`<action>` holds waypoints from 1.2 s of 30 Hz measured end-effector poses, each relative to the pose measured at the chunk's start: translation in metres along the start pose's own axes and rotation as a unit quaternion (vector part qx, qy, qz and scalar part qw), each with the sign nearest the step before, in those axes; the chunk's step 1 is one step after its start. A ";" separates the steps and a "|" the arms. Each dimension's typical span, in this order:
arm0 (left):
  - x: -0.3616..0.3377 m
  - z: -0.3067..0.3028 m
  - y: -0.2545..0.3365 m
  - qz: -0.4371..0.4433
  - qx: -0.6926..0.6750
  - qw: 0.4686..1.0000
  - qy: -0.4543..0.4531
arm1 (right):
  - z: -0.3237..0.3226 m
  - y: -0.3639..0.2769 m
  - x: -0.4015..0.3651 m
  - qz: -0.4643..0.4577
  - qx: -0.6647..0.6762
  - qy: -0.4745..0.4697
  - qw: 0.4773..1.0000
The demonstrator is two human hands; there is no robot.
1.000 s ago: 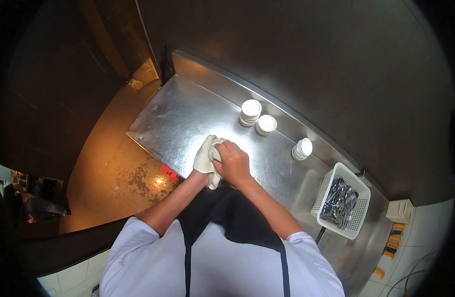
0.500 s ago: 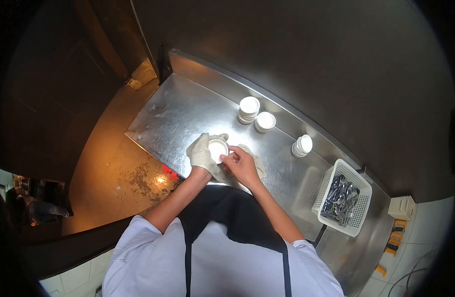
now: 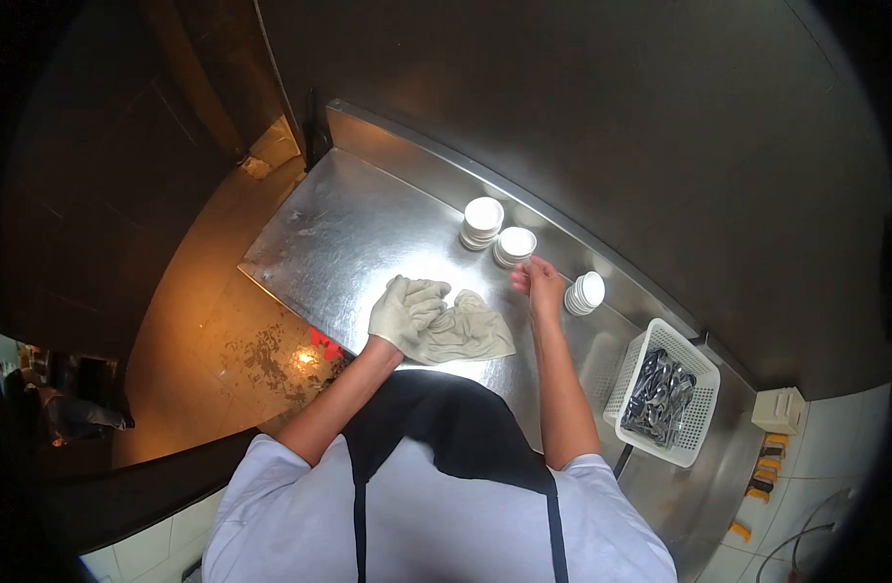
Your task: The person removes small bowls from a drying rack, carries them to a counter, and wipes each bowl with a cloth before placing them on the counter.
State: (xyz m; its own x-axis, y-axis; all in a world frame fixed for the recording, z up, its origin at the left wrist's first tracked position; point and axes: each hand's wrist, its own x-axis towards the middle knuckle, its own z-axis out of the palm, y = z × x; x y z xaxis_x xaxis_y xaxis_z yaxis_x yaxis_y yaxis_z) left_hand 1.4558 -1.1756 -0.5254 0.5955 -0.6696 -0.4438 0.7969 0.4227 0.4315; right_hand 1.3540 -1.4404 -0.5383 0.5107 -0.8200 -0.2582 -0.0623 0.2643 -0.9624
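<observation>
My left hand (image 3: 408, 313) wears a pale glove, its fingers curled at the edge of a grey-beige cloth (image 3: 473, 332) that lies bunched on the steel counter (image 3: 329, 219). My right hand (image 3: 539, 282) is bare and beside the front right edge of the middle stack of white dishes (image 3: 516, 245). Its fingers are loosely bent and apart, with no dish seen between them. Another stack of white dishes (image 3: 483, 220) stands just left of the middle one. A third stack (image 3: 586, 291) leans to the right of my right hand.
A white perforated basket (image 3: 700, 428) with metal cutlery (image 3: 661, 394) stands at the counter's right part. Beyond it are a cream box (image 3: 780, 411) and yellow-and-black items (image 3: 759, 481). A raised steel edge (image 3: 417, 148) runs along the wall. A person (image 3: 72, 413) shows at far left.
The white dish is no longer between my hands. My right hand has moved up and right to the middle stack. My left hand stays near the cloth, which is now more exposed.
</observation>
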 end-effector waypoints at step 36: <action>-0.008 0.011 -0.014 0.098 0.079 0.990 -0.064 | 0.034 -0.044 -0.131 -0.347 -0.329 -0.145 0.866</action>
State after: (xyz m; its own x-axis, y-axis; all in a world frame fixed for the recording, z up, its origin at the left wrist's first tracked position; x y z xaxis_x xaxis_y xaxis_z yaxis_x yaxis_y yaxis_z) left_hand 1.4389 -1.1833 -0.5195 0.7109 -0.6605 -0.2417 0.6360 0.4569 0.6219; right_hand 1.3190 -1.3276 -0.4590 0.8086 -0.4785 0.3423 -0.0801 -0.6659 -0.7418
